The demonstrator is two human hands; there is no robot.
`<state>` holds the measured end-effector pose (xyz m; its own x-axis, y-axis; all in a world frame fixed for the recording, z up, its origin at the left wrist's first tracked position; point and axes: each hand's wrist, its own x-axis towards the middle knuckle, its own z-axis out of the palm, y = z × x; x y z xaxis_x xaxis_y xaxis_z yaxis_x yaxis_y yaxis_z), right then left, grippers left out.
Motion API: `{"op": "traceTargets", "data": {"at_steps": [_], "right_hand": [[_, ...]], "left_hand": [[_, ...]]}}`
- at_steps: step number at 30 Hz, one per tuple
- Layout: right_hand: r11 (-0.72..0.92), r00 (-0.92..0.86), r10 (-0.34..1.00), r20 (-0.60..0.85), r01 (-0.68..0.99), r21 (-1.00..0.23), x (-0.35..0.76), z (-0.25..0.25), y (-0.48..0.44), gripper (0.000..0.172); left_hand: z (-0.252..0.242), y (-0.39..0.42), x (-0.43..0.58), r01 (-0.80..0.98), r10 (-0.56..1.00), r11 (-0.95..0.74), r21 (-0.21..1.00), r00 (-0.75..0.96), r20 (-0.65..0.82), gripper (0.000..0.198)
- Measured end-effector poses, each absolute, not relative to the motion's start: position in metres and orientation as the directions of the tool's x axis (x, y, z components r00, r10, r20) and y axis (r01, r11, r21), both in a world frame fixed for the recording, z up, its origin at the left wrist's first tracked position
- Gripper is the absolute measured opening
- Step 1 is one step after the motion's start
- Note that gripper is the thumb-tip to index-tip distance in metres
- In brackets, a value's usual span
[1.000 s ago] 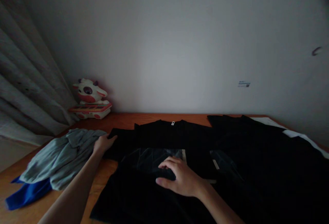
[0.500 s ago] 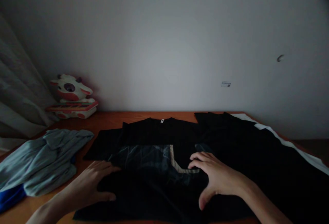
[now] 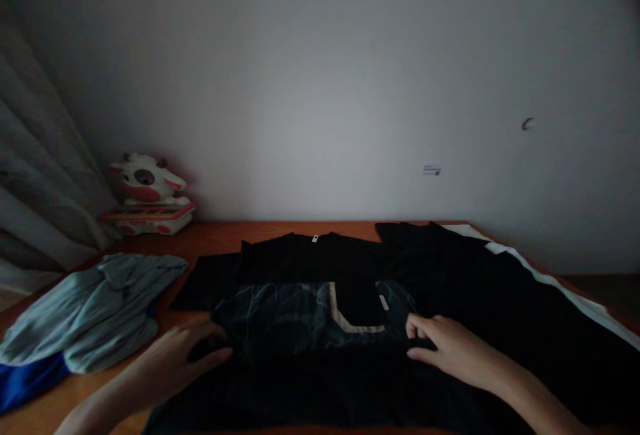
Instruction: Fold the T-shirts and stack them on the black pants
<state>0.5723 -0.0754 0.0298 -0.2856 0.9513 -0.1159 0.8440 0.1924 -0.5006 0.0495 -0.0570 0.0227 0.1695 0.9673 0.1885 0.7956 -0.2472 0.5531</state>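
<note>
A black T-shirt (image 3: 310,382) with a dark marbled chest band lies spread on the table, its neck label facing the wall. On the band sits a black pocket (image 3: 357,305) edged in beige. My left hand (image 3: 187,355) is over the shirt's left side, thumb and fingers a little apart. At the right end of the band, my right hand (image 3: 443,348) has curled fingers, with a small gap to the thumb. Neither hand visibly grips cloth; the dark fabric makes contact at the fingertips hard to tell.
Grey-green cloth (image 3: 110,308) is heaped over blue cloth (image 3: 33,382) at the left. A cow-shaped toy keyboard (image 3: 150,212) stands at the back left, by a curtain (image 3: 45,155). More black garments (image 3: 500,315) lie at the right, with white cloth (image 3: 575,298) along their far edge.
Both hands have brought thumb and fingers closer together. My right hand has shifted right, uncovering the pocket's side and a small white tag. The view has moved slightly.
</note>
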Motion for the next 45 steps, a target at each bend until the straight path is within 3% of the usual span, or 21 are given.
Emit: {"op": "traceTargets", "data": {"at_steps": [2, 5, 8, 14, 17, 20, 23, 29, 34, 37, 40, 45], "right_hand": [[0.241, -0.317, 0.946, -0.074, 0.836, -0.493, 0.563, 0.033, -0.069, 0.018], [0.311, -0.356, 0.934, 0.019, 0.787, -0.533, 0.532, 0.04, -0.053, 0.024], [0.385, -0.403, 0.911, 0.091, 0.747, -0.542, 0.485, 0.042, -0.03, 0.016], [0.485, -0.464, 0.863, 0.201, 0.645, -0.591, 0.392, 0.022, 0.01, 0.006], [0.525, -0.476, 0.838, 0.266, 0.572, -0.63, 0.367, 0.005, 0.019, 0.004], [0.529, -0.43, 0.841, 0.328, 0.529, -0.664, 0.358, -0.014, 0.022, 0.009], [0.554, -0.42, 0.83, 0.366, 0.553, -0.622, 0.355, -0.024, 0.02, 0.011], [0.713, -0.58, 0.699, 0.417, 0.521, -0.47, 0.345, -0.015, 0.002, 0.029], [0.719, -0.59, 0.687, 0.425, 0.461, -0.52, 0.341, -0.018, -0.002, 0.031], [0.619, -0.448, 0.777, 0.442, 0.42, -0.664, 0.342, -0.028, 0.005, 0.028], [0.48, -0.263, 0.875, 0.407, 0.35, -0.804, 0.345, -0.039, 0.016, 0.031], [0.43, -0.195, 0.903, 0.383, 0.397, -0.811, 0.352, -0.047, 0.022, 0.036]], "left_hand": [[0.02, -0.039, 0.043, 0.846, 0.977, -0.212, 0.489, 0.164, 0.138, 0.038], [0.011, 0.002, 0.019, 0.905, 0.964, 0.011, 0.426, -0.123, 0.236, 0.045], [-0.002, 0.042, -0.004, 0.879, 0.919, 0.251, 0.406, -0.348, 0.186, 0.052], [-0.016, 0.086, -0.017, 0.784, 0.837, 0.456, 0.421, -0.538, 0.096, 0.069], [-0.017, 0.094, -0.021, 0.75, 0.814, 0.503, 0.43, -0.578, 0.056, 0.062], [-0.016, 0.097, -0.027, 0.726, 0.81, 0.507, 0.466, -0.585, 0.03, 0.041], [-0.011, 0.095, -0.03, 0.701, 0.816, 0.476, 0.531, -0.578, 0.032, 0.026], [0.02, 0.074, -0.021, 0.705, 0.801, 0.384, 0.597, -0.576, 0.164, 0.033], [0.052, 0.053, 0.019, 0.818, 0.799, 0.193, 0.542, -0.451, 0.397, 0.035], [0.061, 0.035, 0.062, 0.852, 0.86, -0.196, 0.486, -0.089, 0.503, 0.034], [0.061, 0.011, 0.098, 0.783, 0.86, -0.468, 0.409, 0.297, 0.415, 0.048], [0.036, -0.022, 0.099, 0.881, 0.87, -0.444, 0.163, 0.381, 0.312, 0.048]]}}
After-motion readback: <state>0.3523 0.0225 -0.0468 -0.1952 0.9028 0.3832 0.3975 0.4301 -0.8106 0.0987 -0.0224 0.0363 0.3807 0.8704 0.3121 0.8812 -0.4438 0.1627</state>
